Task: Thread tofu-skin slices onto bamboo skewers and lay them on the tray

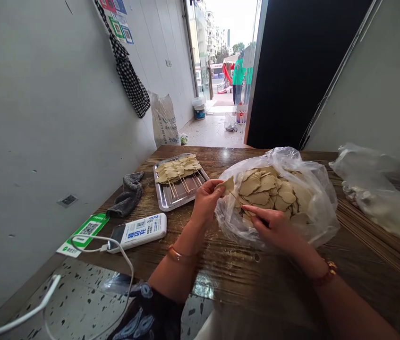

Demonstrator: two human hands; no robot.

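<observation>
My left hand (208,198) pinches a flat beige slice (226,185) near the left rim of the plastic bag. A thin wooden skewer (235,197) runs from that slice to my right hand (269,223), whose fingers are closed on it. Behind and between my hands, the clear plastic bag (322,208) lies open, heaped with similar beige slices (268,186). On a metal tray (166,202) to the left rest several skewers threaded with slices (176,169), their bare stick ends pointing toward me.
Left of the tray lie a dark grey cloth (127,193), a white power bank (146,231) with a cable, and a green QR card (88,231). Bundled wooden sticks (380,236) and another plastic bag (387,189) are at the right. A doorway opens beyond the table, with a person in green (238,73) outside.
</observation>
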